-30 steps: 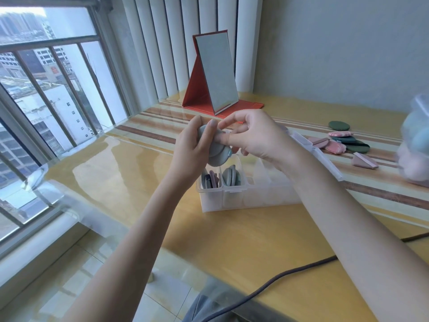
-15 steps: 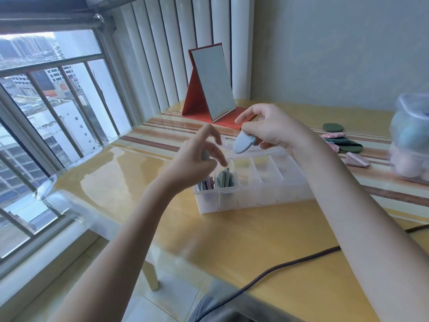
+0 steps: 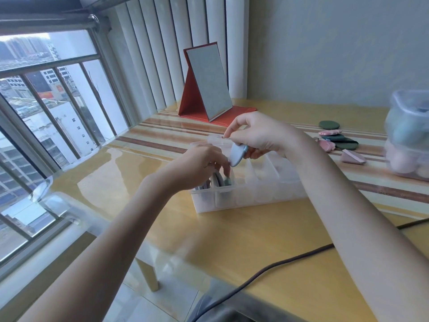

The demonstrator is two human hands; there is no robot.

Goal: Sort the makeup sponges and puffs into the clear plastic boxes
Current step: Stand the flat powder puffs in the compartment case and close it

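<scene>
The right hand point(image 3: 256, 135) pinches a pale blue puff point(image 3: 237, 154) above the divided clear box point(image 3: 246, 196). The left hand point(image 3: 199, 167) dips curled fingers among its puffs, seemingly gripping one.

Beyond my grip a red folding mirror point(image 3: 205, 86) stands on the glossy yellow table point(image 3: 232, 240), backed by white vertical blinds point(image 3: 167, 49). To my left, a barred window point(image 3: 46, 108) shows daylit city buildings. A plain pale wall point(image 3: 336, 43) rises ahead to my right; pale floor tiles point(image 3: 139, 305) lie below.
</scene>
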